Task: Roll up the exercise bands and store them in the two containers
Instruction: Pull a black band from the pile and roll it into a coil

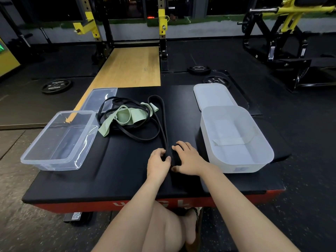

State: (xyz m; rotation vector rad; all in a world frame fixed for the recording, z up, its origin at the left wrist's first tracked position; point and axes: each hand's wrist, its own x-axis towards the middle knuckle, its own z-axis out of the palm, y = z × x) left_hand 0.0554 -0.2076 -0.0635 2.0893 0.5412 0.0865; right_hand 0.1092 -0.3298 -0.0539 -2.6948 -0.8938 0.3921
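Observation:
A partly rolled black exercise band (175,157) sits on the black padded box top (118,170), near its front. My left hand (158,163) and my right hand (187,159) both grip the roll from either side. The band's loose length (162,122) runs away from the roll toward a tangle of black bands (138,131) and pale green bands (125,116) at the middle back. A clear plastic container (60,140) stands empty on the left. A white frosted container (234,139) stands empty on the right, close to my right hand.
A clear lid (99,99) lies behind the clear container and a white lid (213,96) behind the white one. Weight plates (56,86) lie on the gym floor. A yellow rack (161,24) and machines stand beyond. My knee (160,230) is below the box edge.

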